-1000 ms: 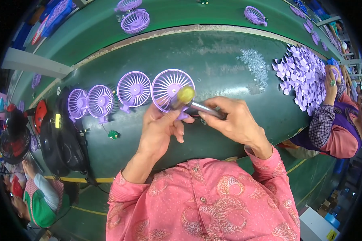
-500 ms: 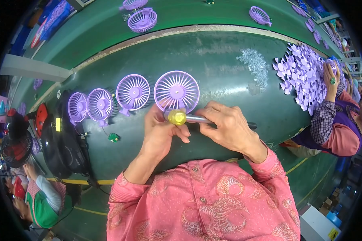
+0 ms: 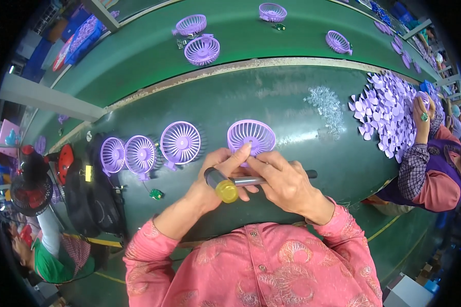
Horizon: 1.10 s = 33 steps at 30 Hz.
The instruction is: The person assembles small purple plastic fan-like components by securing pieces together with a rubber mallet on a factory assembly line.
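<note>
In front of me a round purple fan housing point(image 3: 251, 134) with radial slats is held tilted. My left hand point(image 3: 215, 176) is closed at its near rim, the thumb reaching over the rim toward the hub. My right hand point(image 3: 288, 184) grips a hammer point(image 3: 248, 181) with a metal shaft and dark handle end. The fingertips of that same hand also meet the housing's near edge. A translucent yellow face caps the hammer's head, which lies beside my left palm. Several more purple fan housings point(image 3: 181, 143) stand in a row on the green table to the left.
Small clear parts point(image 3: 325, 110) lie heaped at the right, beside a pile of purple blades point(image 3: 386, 112). A co-worker point(image 3: 430, 163) sits there. A green circuit board point(image 3: 156, 194) and a black bag point(image 3: 95, 199) are at the left. More housings ride the green belt point(image 3: 241, 41) beyond.
The hammer head has dropped away from the housing toward my body. My left thumb has come over the housing's rim, and the housing now tilts more. The whole view has shifted slightly.
</note>
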{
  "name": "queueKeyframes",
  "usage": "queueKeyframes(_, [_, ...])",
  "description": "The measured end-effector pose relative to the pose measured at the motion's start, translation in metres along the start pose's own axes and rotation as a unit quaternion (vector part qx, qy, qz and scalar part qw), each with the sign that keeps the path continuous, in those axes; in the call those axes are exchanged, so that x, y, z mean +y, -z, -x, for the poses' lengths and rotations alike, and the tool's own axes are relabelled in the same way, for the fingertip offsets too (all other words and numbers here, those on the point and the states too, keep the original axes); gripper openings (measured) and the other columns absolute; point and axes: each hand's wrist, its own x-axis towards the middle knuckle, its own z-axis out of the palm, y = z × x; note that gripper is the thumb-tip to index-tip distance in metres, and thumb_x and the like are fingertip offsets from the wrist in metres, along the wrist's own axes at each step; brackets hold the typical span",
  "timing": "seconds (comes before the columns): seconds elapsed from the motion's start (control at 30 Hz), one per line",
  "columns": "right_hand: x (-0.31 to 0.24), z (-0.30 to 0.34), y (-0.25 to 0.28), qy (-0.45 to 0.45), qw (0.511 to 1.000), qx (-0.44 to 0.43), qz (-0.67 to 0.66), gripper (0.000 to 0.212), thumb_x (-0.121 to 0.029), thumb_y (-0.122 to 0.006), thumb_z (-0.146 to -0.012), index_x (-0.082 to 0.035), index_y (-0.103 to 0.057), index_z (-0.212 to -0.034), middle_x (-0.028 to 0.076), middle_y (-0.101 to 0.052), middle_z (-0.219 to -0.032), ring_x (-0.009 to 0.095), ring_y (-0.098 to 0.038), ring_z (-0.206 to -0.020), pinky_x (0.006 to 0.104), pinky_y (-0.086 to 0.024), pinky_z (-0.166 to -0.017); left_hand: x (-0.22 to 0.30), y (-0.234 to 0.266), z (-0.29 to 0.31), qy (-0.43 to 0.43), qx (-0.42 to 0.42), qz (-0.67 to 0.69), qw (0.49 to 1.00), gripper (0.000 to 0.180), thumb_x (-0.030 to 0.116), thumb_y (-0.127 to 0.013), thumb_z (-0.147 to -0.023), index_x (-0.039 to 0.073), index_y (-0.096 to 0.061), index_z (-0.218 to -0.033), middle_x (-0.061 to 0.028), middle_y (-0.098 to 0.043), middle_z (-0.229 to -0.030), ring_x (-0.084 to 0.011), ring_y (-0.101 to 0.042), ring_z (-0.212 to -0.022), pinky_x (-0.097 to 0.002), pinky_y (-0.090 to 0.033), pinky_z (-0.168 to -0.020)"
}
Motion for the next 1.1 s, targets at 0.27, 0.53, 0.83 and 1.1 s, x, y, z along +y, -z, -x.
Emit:
queueKeyframes(0.27, [0.014,-0.004,0.027,-0.318,0.809,0.129,-0.477,0.008,-0.004,-0.074,-0.085,0.002,-0.071,-0.090,0.003,-0.067,-0.069,0.004,-0.051,-0.051,0.0227,-0.035,-0.042,0.091,0.039,-0.080,-0.496,0.169,-0.627,0.577,0.021,0.015,-0.063,-0.089,0.001,-0.060,-0.105,-0.0142,-0.064,-0.110,-0.0290,-0.061,-0.102,-0.0412,-0.047,-0.086])
queueKeyframes(0.53, [0.027,-0.001,-0.018,-0.366,0.866,-0.056,-0.335,0.025,-0.019,-0.072,-0.088,0.005,-0.071,-0.089,0.007,-0.063,-0.063,0.009,-0.050,-0.050,0.0318,-0.038,-0.045,0.115,0.070,-0.143,-0.469,0.231,-0.784,0.333,0.029,0.013,-0.064,-0.084,0.002,-0.057,-0.110,-0.0153,-0.062,-0.107,-0.0349,-0.052,-0.113,-0.0481,-0.037,-0.100])
queueKeyframes(0.83, [0.035,-0.004,-0.015,-0.295,0.946,-0.097,-0.090,0.030,-0.021,-0.074,-0.085,0.008,-0.066,-0.082,0.021,-0.060,-0.064,0.032,-0.053,-0.051,0.0420,-0.043,-0.054,0.037,0.041,-0.017,-0.466,0.235,-0.713,0.469,0.025,0.011,-0.068,-0.080,0.004,-0.059,-0.102,-0.0152,-0.061,-0.101,-0.0328,-0.057,-0.095,-0.0432,-0.043,-0.080])
queueKeyframes(1.1, [0.026,0.006,0.003,-0.274,0.950,-0.074,-0.131,0.028,-0.015,-0.069,-0.087,0.003,-0.065,-0.109,0.019,-0.061,-0.085,0.032,-0.060,-0.073,0.0399,-0.046,-0.066,-0.066,0.024,0.041,-0.463,0.067,-0.651,0.598,0.049,0.033,-0.076,-0.076,0.004,-0.060,-0.112,-0.0176,-0.053,-0.120,-0.0362,-0.052,-0.112,-0.0490,-0.041,-0.093])
